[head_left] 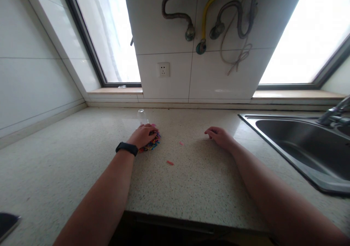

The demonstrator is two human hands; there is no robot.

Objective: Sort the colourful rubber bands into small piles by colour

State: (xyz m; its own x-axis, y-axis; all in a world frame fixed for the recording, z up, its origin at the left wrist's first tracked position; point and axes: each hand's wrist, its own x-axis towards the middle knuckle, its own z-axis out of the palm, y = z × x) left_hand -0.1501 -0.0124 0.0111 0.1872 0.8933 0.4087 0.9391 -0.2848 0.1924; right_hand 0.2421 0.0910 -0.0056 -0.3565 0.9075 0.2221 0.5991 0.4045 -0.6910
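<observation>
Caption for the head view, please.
Left hand on a multicoloured pile, right hand by the sink, two pink pieces between them.

Left hand (143,135) covers much of the multicolored pile (154,142); its grip is hidden. Clear glass (141,115) behind, lower part unclear. Right hand (221,137): inner side hidden, contents can't tell. Two pink bits (170,162), back from the countertop's (197,187) front edge, too small to identify. Dark object (8,224), countertop's left end, cropped. Sink (279,118), faucet (335,112) cut off at right.
</observation>
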